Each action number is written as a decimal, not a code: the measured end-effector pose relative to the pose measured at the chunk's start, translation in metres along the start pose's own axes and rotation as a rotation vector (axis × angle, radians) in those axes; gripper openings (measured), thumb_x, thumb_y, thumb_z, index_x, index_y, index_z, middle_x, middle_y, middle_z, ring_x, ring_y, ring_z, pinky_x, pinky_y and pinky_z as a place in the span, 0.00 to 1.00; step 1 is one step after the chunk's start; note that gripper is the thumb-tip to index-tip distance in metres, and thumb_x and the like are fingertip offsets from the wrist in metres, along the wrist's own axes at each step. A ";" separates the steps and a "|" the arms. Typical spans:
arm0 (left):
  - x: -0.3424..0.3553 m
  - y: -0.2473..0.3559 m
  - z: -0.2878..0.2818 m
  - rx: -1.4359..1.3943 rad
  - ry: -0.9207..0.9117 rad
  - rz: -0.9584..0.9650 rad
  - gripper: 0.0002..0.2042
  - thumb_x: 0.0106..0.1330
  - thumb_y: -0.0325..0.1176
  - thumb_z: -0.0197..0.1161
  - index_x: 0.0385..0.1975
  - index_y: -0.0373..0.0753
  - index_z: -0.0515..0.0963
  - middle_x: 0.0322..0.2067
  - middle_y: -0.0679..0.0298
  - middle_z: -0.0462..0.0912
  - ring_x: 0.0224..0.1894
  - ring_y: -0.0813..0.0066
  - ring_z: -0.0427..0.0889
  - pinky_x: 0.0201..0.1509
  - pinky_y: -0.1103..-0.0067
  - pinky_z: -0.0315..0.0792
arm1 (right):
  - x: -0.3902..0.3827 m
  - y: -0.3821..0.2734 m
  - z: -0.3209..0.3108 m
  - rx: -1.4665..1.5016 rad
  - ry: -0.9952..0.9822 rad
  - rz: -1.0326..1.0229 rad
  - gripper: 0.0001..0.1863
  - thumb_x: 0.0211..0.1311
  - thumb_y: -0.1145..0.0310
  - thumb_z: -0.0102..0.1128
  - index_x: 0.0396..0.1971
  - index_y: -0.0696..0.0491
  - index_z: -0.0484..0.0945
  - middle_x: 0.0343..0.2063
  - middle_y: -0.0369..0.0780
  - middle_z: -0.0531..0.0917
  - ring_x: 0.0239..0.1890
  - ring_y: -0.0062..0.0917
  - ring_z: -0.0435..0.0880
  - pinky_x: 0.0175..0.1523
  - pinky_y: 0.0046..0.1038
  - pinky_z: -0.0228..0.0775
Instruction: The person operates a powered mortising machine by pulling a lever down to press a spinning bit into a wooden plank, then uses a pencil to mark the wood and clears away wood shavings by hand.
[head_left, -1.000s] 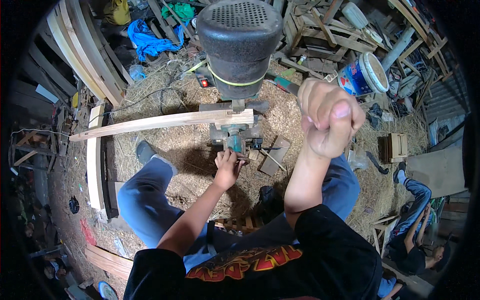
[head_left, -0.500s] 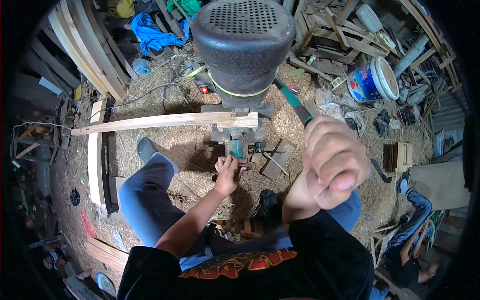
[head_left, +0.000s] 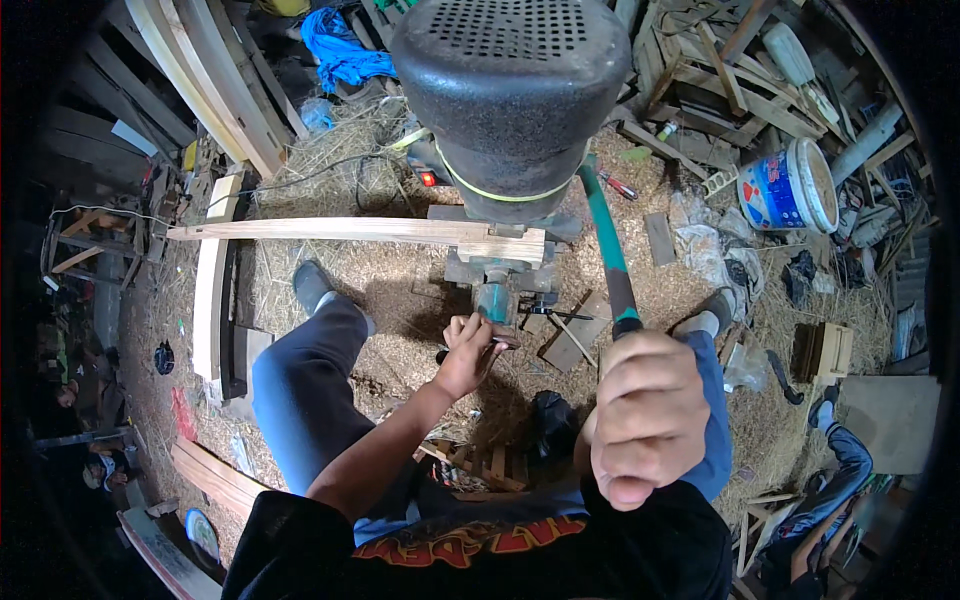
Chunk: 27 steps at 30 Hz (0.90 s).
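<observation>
My right hand (head_left: 648, 410) is wrapped round a long green-and-black lever (head_left: 608, 240) that runs up beside a black machine (head_left: 505, 85) with a perforated top. My left hand (head_left: 468, 355), lower in the middle, has its fingers curled on a dark handle (head_left: 505, 341) at the end of a teal clamp cylinder (head_left: 492, 301). Just above the cylinder, a long pale board (head_left: 330, 229) lies across the machine's base, its right end beneath the machine head and held at the clamp. A red-lit switch (head_left: 428, 178) sits at the machine's left side.
Pale timber (head_left: 211, 290) lies along the left, more boards (head_left: 220, 470) below. A blue-and-white bucket (head_left: 775, 188), scrap wood (head_left: 710, 85) and a blue cloth (head_left: 340, 50) lie behind. A wooden box (head_left: 830, 350) is at right. Other people (head_left: 840, 480) are at both lower sides.
My right hand has come down toward me, and the lever has swung down into plain view. The machine head looks larger and further right as the view shifts. My left hand stays on its handle.
</observation>
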<state>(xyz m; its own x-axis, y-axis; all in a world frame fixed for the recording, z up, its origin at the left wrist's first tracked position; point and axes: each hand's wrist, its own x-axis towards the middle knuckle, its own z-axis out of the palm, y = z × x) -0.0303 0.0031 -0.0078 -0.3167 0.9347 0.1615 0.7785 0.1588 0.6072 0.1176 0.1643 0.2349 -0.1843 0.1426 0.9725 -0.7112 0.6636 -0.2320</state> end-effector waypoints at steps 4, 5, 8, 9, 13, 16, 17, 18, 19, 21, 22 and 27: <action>0.000 0.002 -0.006 -0.006 -0.028 0.016 0.08 0.66 0.36 0.68 0.43 0.48 0.82 0.38 0.60 0.71 0.43 0.57 0.66 0.48 0.65 0.59 | -0.015 -0.007 0.002 -0.007 -0.020 -0.028 0.23 0.68 0.57 0.58 0.14 0.51 0.69 0.12 0.31 0.68 0.14 0.22 0.68 0.23 0.27 0.64; -0.001 0.001 -0.004 -0.009 -0.032 0.013 0.08 0.66 0.36 0.68 0.43 0.48 0.82 0.37 0.60 0.70 0.42 0.57 0.66 0.48 0.65 0.58 | -0.021 -0.009 0.002 -0.006 -0.037 -0.028 0.23 0.68 0.57 0.58 0.14 0.51 0.69 0.12 0.31 0.68 0.13 0.22 0.67 0.23 0.26 0.64; -0.002 -0.002 -0.004 0.005 -0.028 0.009 0.08 0.66 0.36 0.68 0.42 0.48 0.82 0.37 0.60 0.70 0.42 0.57 0.66 0.46 0.66 0.58 | -0.027 -0.011 0.007 -0.022 -0.022 -0.024 0.24 0.69 0.57 0.57 0.12 0.51 0.68 0.12 0.31 0.67 0.13 0.22 0.67 0.24 0.27 0.63; 0.001 -0.003 -0.003 0.047 -0.014 0.026 0.08 0.65 0.36 0.68 0.41 0.47 0.83 0.37 0.60 0.70 0.42 0.57 0.66 0.46 0.66 0.58 | -0.026 -0.009 0.006 -0.029 -0.017 -0.022 0.24 0.69 0.57 0.57 0.12 0.50 0.68 0.12 0.31 0.67 0.13 0.22 0.67 0.24 0.27 0.63; 0.002 -0.001 -0.003 0.019 -0.001 0.054 0.08 0.65 0.36 0.67 0.42 0.45 0.80 0.39 0.60 0.71 0.43 0.57 0.67 0.46 0.65 0.58 | -0.020 -0.017 0.014 -0.083 0.088 0.082 0.28 0.70 0.55 0.56 0.09 0.49 0.64 0.09 0.30 0.65 0.12 0.23 0.66 0.24 0.29 0.63; 0.001 -0.001 -0.006 0.013 0.016 0.082 0.08 0.67 0.35 0.66 0.42 0.45 0.79 0.40 0.60 0.72 0.44 0.56 0.67 0.47 0.65 0.59 | -0.017 -0.022 0.023 -0.123 0.186 0.154 0.31 0.71 0.55 0.56 0.08 0.50 0.61 0.07 0.31 0.62 0.10 0.25 0.64 0.24 0.29 0.61; -0.001 -0.004 -0.006 0.006 -0.001 0.075 0.09 0.68 0.35 0.64 0.45 0.43 0.78 0.42 0.59 0.72 0.45 0.55 0.67 0.49 0.64 0.59 | -0.015 -0.022 0.026 -0.120 0.204 0.176 0.31 0.71 0.55 0.56 0.07 0.51 0.60 0.07 0.31 0.62 0.09 0.25 0.63 0.23 0.29 0.61; 0.000 -0.003 -0.006 0.002 0.005 0.079 0.09 0.68 0.35 0.64 0.45 0.43 0.78 0.42 0.59 0.72 0.45 0.55 0.67 0.49 0.64 0.59 | -0.012 -0.021 0.027 -0.123 0.221 0.190 0.31 0.71 0.55 0.56 0.07 0.51 0.60 0.07 0.31 0.62 0.09 0.25 0.63 0.23 0.29 0.60; -0.001 -0.002 -0.006 -0.002 0.010 0.082 0.09 0.68 0.35 0.64 0.45 0.43 0.78 0.42 0.59 0.72 0.45 0.55 0.67 0.49 0.64 0.59 | -0.012 -0.020 0.027 -0.111 0.231 0.173 0.30 0.70 0.57 0.56 0.07 0.52 0.60 0.06 0.32 0.61 0.08 0.25 0.62 0.21 0.29 0.58; -0.003 -0.002 -0.004 -0.009 0.019 0.103 0.08 0.70 0.35 0.62 0.45 0.42 0.77 0.42 0.58 0.71 0.45 0.54 0.67 0.49 0.64 0.59 | -0.009 -0.021 0.031 -0.134 0.276 0.164 0.30 0.69 0.58 0.56 0.07 0.52 0.60 0.06 0.33 0.61 0.08 0.25 0.61 0.20 0.29 0.57; -0.003 -0.003 -0.002 0.008 0.028 0.101 0.09 0.69 0.35 0.63 0.45 0.43 0.77 0.42 0.58 0.72 0.46 0.53 0.67 0.49 0.63 0.60 | -0.007 -0.020 0.032 -0.144 0.299 0.158 0.30 0.69 0.59 0.56 0.07 0.52 0.60 0.06 0.33 0.61 0.08 0.26 0.61 0.20 0.29 0.56; -0.005 0.000 -0.004 0.029 0.045 0.078 0.10 0.68 0.37 0.63 0.45 0.43 0.77 0.44 0.56 0.73 0.46 0.51 0.68 0.48 0.62 0.61 | 0.012 -0.011 0.023 -0.073 0.273 0.165 0.28 0.68 0.62 0.54 0.06 0.52 0.60 0.06 0.34 0.63 0.08 0.23 0.60 0.19 0.29 0.50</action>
<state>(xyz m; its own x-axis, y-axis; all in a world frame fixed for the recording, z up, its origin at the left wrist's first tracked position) -0.0305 -0.0026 -0.0057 -0.2778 0.9295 0.2424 0.8168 0.0957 0.5689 0.1070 0.1418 0.2484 -0.0975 0.4374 0.8940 -0.6342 0.6649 -0.3945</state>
